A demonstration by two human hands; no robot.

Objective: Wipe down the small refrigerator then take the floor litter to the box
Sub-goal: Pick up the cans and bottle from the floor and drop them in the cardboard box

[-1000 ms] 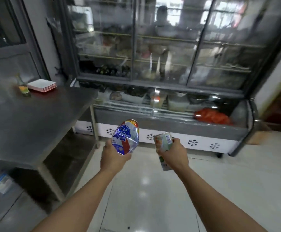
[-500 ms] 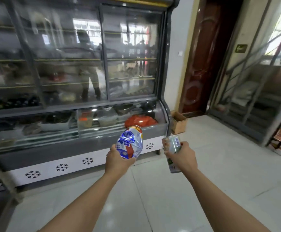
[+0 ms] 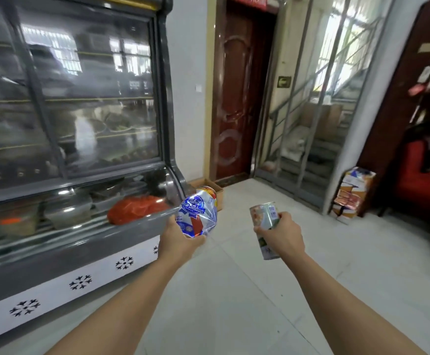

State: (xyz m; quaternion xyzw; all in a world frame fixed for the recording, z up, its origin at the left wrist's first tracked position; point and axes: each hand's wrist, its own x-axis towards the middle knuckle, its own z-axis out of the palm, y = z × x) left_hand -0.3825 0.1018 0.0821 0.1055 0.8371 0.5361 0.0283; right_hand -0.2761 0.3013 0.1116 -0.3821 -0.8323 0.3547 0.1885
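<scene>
My left hand [image 3: 177,243] grips a crushed blue, white and red beer can [image 3: 198,213], held up at chest height. My right hand [image 3: 281,235] holds a slimmer silver and green drink can [image 3: 265,221], tilted a little to the left. Behind the beer can, an open cardboard box [image 3: 215,192] stands on the floor between the display cooler's right end and the dark red door; the can hides part of it.
A large glass-door display cooler [image 3: 75,149] fills the left side. The dark red door [image 3: 237,98] is straight ahead, a glazed stairwell partition [image 3: 311,111] to its right. Stacked cartons [image 3: 353,193] lean at the right. Pale floor tiles [image 3: 260,290] stretch ahead.
My view has swung right: the steel table has left the frame, the cooler's right end, the door and the cardboard box have come in. Both hands keep their cans.
</scene>
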